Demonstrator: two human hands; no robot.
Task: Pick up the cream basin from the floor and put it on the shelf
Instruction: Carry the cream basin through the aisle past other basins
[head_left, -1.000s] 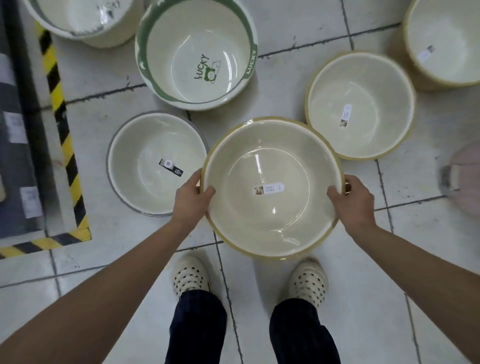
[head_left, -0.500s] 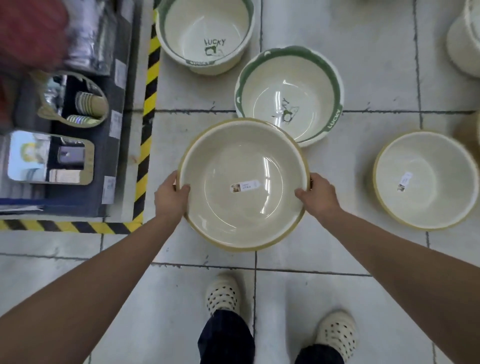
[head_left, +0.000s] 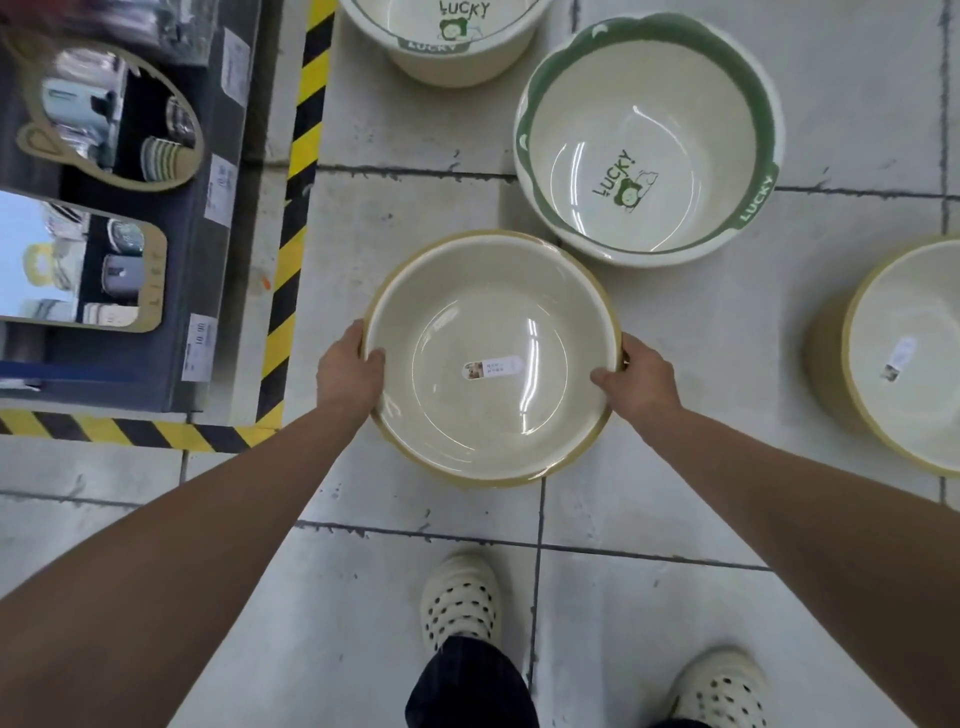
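Note:
The cream basin (head_left: 441, 312), round with a tan rim and a small label stuck inside, is held level above the tiled floor in the middle of the head view. My left hand (head_left: 348, 371) grips its left rim and my right hand (head_left: 636, 376) grips its right rim, thumbs inside. The dark shelf (head_left: 171, 291) stands at the left, just beyond the basin, with price tags along its front edge.
Two green-trimmed "LUCKY" basins (head_left: 649, 140) (head_left: 447, 36) and another cream basin (head_left: 898, 358) sit on the floor ahead and right. Mirrors (head_left: 78, 265) lie on the shelf. Yellow-black tape (head_left: 296, 187) borders the shelf base. My feet (head_left: 460, 597) are below.
I have turned left with the basin held in both hands; the shelf with its mirrors has come closer on the left, and the floor basins have slid to the right.

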